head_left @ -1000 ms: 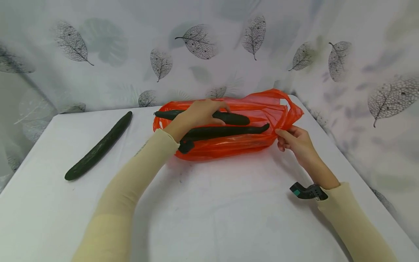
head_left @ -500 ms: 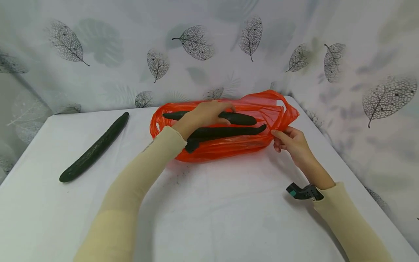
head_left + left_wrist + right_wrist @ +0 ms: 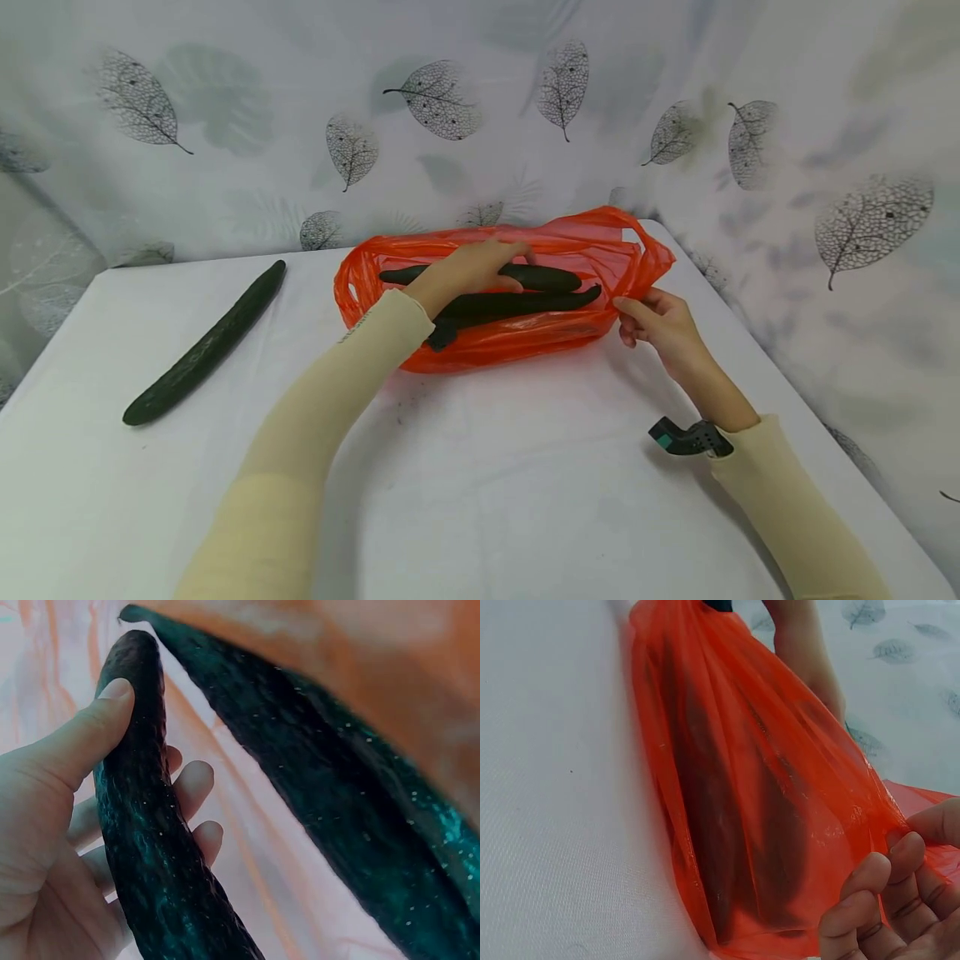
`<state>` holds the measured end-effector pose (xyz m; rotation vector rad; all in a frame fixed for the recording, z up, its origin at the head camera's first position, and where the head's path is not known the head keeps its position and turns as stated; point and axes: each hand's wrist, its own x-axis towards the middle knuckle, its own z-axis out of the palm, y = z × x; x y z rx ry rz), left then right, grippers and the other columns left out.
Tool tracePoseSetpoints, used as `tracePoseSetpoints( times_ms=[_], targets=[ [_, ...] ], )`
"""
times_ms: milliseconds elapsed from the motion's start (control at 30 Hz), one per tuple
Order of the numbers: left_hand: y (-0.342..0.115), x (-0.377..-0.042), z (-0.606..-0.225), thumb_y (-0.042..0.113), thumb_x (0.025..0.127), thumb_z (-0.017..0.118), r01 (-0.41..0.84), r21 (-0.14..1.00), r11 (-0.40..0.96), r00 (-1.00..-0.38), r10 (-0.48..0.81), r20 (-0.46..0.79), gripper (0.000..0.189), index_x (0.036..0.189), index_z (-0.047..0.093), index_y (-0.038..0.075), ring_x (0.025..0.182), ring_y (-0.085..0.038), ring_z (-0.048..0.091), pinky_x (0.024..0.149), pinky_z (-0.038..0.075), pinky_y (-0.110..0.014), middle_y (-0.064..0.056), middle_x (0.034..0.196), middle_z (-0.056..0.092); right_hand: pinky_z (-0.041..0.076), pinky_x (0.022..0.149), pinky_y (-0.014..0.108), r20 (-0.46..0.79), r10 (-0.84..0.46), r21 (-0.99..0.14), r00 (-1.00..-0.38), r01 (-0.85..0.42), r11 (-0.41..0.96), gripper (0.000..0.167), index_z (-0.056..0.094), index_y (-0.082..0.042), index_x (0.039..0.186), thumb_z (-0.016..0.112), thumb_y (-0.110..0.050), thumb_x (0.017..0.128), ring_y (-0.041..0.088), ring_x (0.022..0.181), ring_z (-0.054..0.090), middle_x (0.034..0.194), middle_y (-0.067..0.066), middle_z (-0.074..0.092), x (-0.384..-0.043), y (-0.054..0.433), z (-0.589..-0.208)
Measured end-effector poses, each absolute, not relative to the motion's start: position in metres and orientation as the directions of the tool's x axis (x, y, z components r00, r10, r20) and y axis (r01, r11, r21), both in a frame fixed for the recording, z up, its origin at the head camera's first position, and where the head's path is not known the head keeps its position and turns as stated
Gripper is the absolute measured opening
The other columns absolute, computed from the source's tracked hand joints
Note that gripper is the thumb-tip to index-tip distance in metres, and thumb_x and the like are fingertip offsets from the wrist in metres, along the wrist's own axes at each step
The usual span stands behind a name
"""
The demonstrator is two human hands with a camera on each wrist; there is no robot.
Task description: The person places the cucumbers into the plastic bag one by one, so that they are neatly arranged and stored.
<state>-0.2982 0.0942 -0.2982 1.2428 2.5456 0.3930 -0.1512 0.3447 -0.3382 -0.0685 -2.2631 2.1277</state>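
Observation:
My left hand [image 3: 468,271] grips a dark green cucumber [image 3: 551,277] inside a red plastic bag [image 3: 517,343]. In the left wrist view the thumb lies on one side of this cucumber and the fingers curl round the other. A second cucumber [image 3: 517,306] lies in the bag on the near side, roughly alongside the held one; the bag's edge covers part of it in the left wrist view. At the bag's right end, my right hand [image 3: 667,325] pinches the near edge of its mouth between thumb and fingers, holding it open.
Another cucumber [image 3: 206,346] lies diagonally on the white tablecloth [image 3: 525,483], left of the bag. A leaf-patterned curtain [image 3: 262,183] hangs behind the table and along its right side. The bag's handle loop [image 3: 633,242] stands up at the right.
My left hand has moved the held cucumber a little to the right and lower into the bag. The right hand keeps its pinch on the bag's edge. The head view has shifted slightly.

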Motion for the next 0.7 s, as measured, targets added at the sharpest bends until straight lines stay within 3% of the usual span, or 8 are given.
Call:
tracePoseSetpoints(
  times_ms=[433, 700],
  targets=[
    [0.099, -0.307, -0.314, 0.029, 0.098, 0.059, 0.721, 0.353, 0.596, -0.580, 0.798, -0.164, 0.047, 0.139, 0.040, 0.017, 0.113, -0.024, 0.057, 0.101, 0.044, -0.039, -0.010, 0.127, 0.058, 0.052, 0.059, 0.020, 0.000, 0.053, -0.997, -0.999, 0.004, 0.080, 0.015, 0.058, -0.007, 0.097, 0.061, -0.022, 0.098, 0.013, 0.056, 0.053, 0.065, -0.002, 0.055, -0.150, 0.346, -0.338],
    [0.099, -0.315, -0.326, 0.027, 0.099, 0.056, 0.690, 0.402, 0.602, -0.578, 0.793, -0.195, 0.045, 0.140, 0.040, 0.016, 0.118, -0.023, 0.054, 0.105, 0.041, -0.039, -0.009, 0.134, 0.054, 0.051, 0.058, 0.021, 0.002, 0.053, -0.997, -0.999, 0.002, 0.071, 0.012, 0.059, -0.008, 0.096, 0.060, -0.019, 0.098, 0.013, 0.055, 0.052, 0.064, -0.002, 0.055, -0.150, 0.346, -0.339]
  ],
)
